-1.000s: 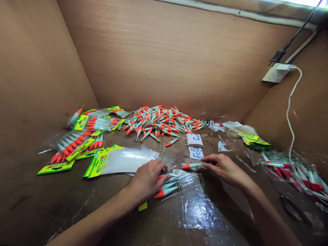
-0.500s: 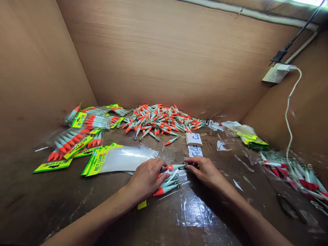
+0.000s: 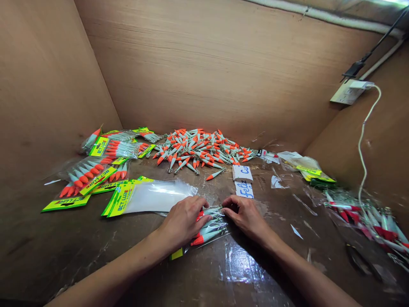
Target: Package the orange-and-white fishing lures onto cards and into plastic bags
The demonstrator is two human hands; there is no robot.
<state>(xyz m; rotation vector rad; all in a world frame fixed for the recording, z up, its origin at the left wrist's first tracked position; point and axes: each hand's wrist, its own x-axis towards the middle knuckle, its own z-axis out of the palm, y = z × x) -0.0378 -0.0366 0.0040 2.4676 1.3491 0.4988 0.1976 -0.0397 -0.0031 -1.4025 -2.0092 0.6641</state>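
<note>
My left hand [image 3: 182,221] lies over a small row of pale green lures with orange tips [image 3: 209,226] that rest in a clear bag on the brown table, fingers curled onto them. My right hand [image 3: 244,216] is at the right end of the same row, fingers bent and touching the lures' hook ends. A stack of clear bags with yellow-green header cards [image 3: 145,198] lies just left of my left hand. A big loose pile of the same lures [image 3: 200,151] sits at the back of the table.
Filled lure packets [image 3: 92,172] lie at the back left. Two white paper slips with blue writing [image 3: 243,181] lie beyond my right hand. More bags [image 3: 306,166] and red-tipped lures [image 3: 367,215] are at the right. A wall socket with white cable [image 3: 349,91] is mounted at right.
My right hand carried one lure leftward and set it against the row under my left hand. The two hands are now close together over the lures.
</note>
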